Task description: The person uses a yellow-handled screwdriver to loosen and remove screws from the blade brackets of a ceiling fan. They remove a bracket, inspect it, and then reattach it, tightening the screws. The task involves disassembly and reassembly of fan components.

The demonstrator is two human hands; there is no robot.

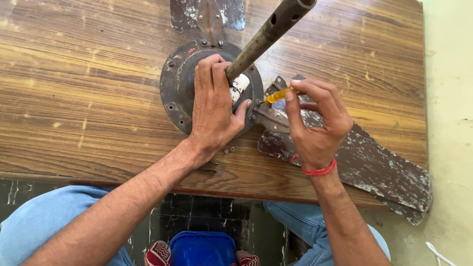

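Your left hand point(213, 106) lies palm down on the round dark motor housing point(178, 86) of a ceiling fan, just above the middle of the frame. Its fingers are spread a little and curl toward the base of the rusty metal rod point(268, 33), which rises from the hub and slants out toward the top of the frame, right of centre. The thumb reaches right, touching the housing's rim. The hand presses on the housing rather than closing round anything.

Your right hand point(315, 120), right of centre, has its fingers drawn together, pinched on a small screwdriver with a yellow handle point(277, 95). Only the handle shows between thumb and forefinger; its tip points left and down toward the bracket point(268, 117) where a blade joins the housing, just right of your left thumb. A red thread band point(320, 170) circles that wrist.

The two hands sit close, apart by the width of the bracket. Under your right hand, a worn brown fan blade point(374, 167) with flaking paint runs toward the lower right and past the edge of the wooden table point(79, 98). Another blade point(207, 14) shows at the top edge of the frame. A few small loose screws point(229, 149) lie on the table just below your left hand.
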